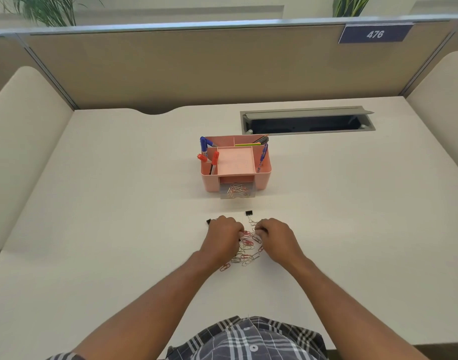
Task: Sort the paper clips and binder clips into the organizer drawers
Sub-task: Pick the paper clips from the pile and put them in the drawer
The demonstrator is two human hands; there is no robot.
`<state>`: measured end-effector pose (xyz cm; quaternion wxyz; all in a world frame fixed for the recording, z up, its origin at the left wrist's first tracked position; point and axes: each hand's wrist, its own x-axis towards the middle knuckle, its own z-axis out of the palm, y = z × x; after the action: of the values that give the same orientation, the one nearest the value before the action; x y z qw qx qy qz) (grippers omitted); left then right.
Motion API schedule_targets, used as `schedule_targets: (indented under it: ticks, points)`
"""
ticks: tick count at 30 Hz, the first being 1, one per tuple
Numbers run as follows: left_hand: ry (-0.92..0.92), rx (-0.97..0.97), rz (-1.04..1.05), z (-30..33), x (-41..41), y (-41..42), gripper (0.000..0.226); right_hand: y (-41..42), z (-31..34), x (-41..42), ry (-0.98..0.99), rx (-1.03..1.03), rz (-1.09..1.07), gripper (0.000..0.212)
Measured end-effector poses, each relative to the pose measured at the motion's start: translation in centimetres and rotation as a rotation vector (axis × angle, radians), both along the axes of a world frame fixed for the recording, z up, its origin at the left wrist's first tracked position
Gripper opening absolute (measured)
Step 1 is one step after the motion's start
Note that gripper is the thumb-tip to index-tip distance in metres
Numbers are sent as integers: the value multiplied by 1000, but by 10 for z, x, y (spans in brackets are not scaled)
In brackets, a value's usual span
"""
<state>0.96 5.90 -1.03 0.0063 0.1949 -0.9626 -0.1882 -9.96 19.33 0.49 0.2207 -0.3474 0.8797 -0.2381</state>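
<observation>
Now, head view only, lines below.

Left hand (224, 236): knuckles up at 6 o'clock from the organizer, fingers curled down into the left edge of the paper clip pile; it seems to pinch clips, though which ones cannot be told.

Right hand (273, 236): mirrored at the pile's right edge, fingertips bent inward and pinching at silver clips near the top of the pile.

Paper clips (244, 249): loose heap of red and silver clips on the desk (118, 203), between the 2 hands, trailing toward 7 o'clock.

Binder clips: 1 black binder clip (249, 213) lies at 12 o'clock from the pile, apart from both hands; another black clip (208, 221) peeks out at the left hand's 10 o'clock, touching its fingers.

Organizer (235, 165): pink box at 12 o'clock from the pile, well apart from it, with red and blue markers (214, 158) standing in its side slots.

Drawer (237, 191): clear, pulled out at the organizer's front, with clips already lying in it.

Cable hatch (307, 122): grey, lid raised, at 1 o'clock from the organizer.

Panel sign (375, 34): reads 476.
</observation>
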Motion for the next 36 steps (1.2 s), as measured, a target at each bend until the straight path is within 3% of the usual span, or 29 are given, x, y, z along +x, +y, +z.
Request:
schedule_targets:
  ticks: [5,11,18,25,28,31,33,36]
  points:
    - [108,79,99,17,-1,-9,20,-6,17,-7,-120,-119,-80,12]
    - [335,12,206,55,-26,-37,18,-44,56,-29,-41,-362,-81,9]
    - [256,-95,211,70,-51,-52,20,-80,65,-46,83,-218,34,24]
    - [401,-16,257,60,-32,-39,16,-54,70,-40,3,-362,-31,20]
    - [335,18,246,44,-14,-20,14,-30,53,-32,-30,-248,-83,16]
    - [111,49,131,21,-2,-2,15,-7,25,-21,-59,6,-71,13]
    - [-50,16,41,10,1,9,27,4,9,-12,-30,137,-26,16]
    - [-149,-46,-19,0,1,18,28,11,-9,2,-1,192,35,26]
